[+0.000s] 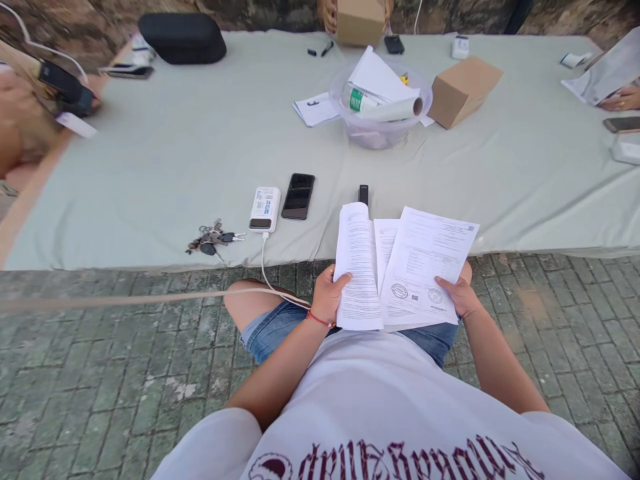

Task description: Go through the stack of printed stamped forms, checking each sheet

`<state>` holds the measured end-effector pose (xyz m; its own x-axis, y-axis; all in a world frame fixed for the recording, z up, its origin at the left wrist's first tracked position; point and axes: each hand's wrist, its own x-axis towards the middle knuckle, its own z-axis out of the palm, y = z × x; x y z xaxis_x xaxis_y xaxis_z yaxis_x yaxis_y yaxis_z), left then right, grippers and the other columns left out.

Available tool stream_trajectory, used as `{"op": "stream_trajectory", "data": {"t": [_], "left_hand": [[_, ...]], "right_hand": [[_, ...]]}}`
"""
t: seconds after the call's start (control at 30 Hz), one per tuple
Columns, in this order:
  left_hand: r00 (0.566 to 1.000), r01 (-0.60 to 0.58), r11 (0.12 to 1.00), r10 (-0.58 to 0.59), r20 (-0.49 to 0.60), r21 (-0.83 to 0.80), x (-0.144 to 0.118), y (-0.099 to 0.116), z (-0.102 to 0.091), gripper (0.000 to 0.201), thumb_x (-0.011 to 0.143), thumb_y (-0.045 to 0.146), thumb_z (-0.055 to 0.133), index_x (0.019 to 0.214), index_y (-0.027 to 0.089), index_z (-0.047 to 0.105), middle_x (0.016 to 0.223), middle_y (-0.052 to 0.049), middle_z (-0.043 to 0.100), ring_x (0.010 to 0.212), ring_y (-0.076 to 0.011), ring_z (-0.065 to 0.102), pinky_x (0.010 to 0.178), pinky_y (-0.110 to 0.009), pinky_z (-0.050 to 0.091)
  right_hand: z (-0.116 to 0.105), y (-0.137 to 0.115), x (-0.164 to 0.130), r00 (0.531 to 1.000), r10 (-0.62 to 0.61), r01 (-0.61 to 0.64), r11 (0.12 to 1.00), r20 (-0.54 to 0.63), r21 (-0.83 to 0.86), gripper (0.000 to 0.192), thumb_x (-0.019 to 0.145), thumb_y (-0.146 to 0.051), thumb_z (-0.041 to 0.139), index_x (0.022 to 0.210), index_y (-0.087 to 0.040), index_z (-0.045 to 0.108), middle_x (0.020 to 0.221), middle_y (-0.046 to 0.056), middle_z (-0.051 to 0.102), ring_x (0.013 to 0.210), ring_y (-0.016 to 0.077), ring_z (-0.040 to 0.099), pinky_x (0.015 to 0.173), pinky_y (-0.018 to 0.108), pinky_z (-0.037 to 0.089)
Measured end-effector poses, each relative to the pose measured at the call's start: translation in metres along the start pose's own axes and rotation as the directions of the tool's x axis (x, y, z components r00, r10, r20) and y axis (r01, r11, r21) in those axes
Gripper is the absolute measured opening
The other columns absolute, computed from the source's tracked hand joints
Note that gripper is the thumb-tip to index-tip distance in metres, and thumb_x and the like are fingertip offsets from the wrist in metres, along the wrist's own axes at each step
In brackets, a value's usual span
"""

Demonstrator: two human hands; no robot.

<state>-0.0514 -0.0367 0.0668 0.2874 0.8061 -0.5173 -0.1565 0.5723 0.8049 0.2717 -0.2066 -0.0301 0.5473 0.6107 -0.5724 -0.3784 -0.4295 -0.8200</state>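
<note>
Printed sheets of paper lie above my lap at the table's near edge. My left hand point(330, 293) is closed on a curled stack of printed pages point(359, 267), thumb on top. A flat sheet with two round stamps point(425, 260) is pinched by my right hand point(459, 295) at its right side. Another printed page point(385, 239) shows partly between them, mostly covered. Just beyond the papers is a small black object point(363, 193). To the left lie a black phone point(299, 196), a white power bank point(265, 209) with a cable plugged in, and a bunch of keys point(213, 238).
A clear plastic basin point(377, 137) holding papers and a roll stands on the cloth-covered table point(200, 140). Beside it is a cardboard box point(465, 90). A black case point(183, 38) sits far left. Other people's hands show at the left, far and right edges. A cable point(150, 298) crosses left.
</note>
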Motion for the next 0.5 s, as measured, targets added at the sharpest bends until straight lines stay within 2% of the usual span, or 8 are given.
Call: {"op": "stream_trajectory", "data": {"t": [0.13,0.23,0.3,0.4,0.5], "left_hand": [[0.994,-0.036,0.987,0.052,-0.101,0.157,-0.003,-0.021,-0.025,0.039,0.062,0.039,0.088,0.084,0.017,0.064,0.079,0.0,0.072,0.074,-0.0179,0.064,0.074,-0.032,0.05],[0.994,-0.009,0.996,0.019,-0.108,0.093,-0.008,-0.029,-0.038,0.048,0.059,0.036,0.092,0.091,0.019,0.061,0.087,-0.001,0.074,0.083,-0.0197,0.068,0.082,-0.036,0.053],[0.997,0.071,0.997,-0.071,-0.012,-0.014,-0.011,-0.032,-0.039,0.058,0.056,0.034,0.096,0.102,0.018,0.064,0.099,-0.006,0.077,0.093,-0.0241,0.072,0.092,-0.043,0.054],[0.969,0.208,0.975,-0.194,0.156,-0.083,-0.009,-0.036,-0.031,0.065,0.053,0.035,0.099,0.109,0.014,0.072,0.107,-0.014,0.079,0.105,-0.033,0.073,0.104,-0.054,0.05],[0.956,0.217,0.971,-0.19,0.223,-0.104,0.001,-0.043,-0.02,0.063,0.053,0.035,0.099,0.107,0.013,0.077,0.109,-0.016,0.08,0.11,-0.0368,0.073,0.109,-0.059,0.047]], "right_hand": [[0.0,-0.001,0.0,1.0,-0.002,0.002,1.0,0.003,-0.003,0.059,0.06,-0.043,0.097,0.112,-0.026,0.076,0.127,0.005,0.076,0.129,0.0387,0.066,0.117,0.057,0.05],[0.001,-0.002,0.001,1.0,0.001,-0.002,1.0,0.012,0.006,0.06,0.06,-0.042,0.097,0.114,-0.026,0.076,0.129,0.004,0.075,0.13,0.038,0.066,0.119,0.055,0.049],[0.002,-0.003,0.002,0.999,-0.002,0.002,1.0,0.032,0.017,0.061,0.061,-0.042,0.097,0.116,-0.026,0.076,0.13,0.005,0.074,0.13,0.0377,0.066,0.118,0.056,0.049],[0.004,-0.004,0.003,0.997,0.002,-0.004,1.0,0.074,0.029,0.062,0.062,-0.041,0.097,0.118,-0.026,0.075,0.132,0.005,0.073,0.13,0.037,0.066,0.118,0.055,0.05],[0.002,-0.004,0.002,0.995,0.019,-0.023,0.999,0.101,0.039,0.065,0.06,-0.041,0.098,0.119,-0.025,0.075,0.133,0.006,0.073,0.13,0.0368,0.066,0.119,0.055,0.048]]}}
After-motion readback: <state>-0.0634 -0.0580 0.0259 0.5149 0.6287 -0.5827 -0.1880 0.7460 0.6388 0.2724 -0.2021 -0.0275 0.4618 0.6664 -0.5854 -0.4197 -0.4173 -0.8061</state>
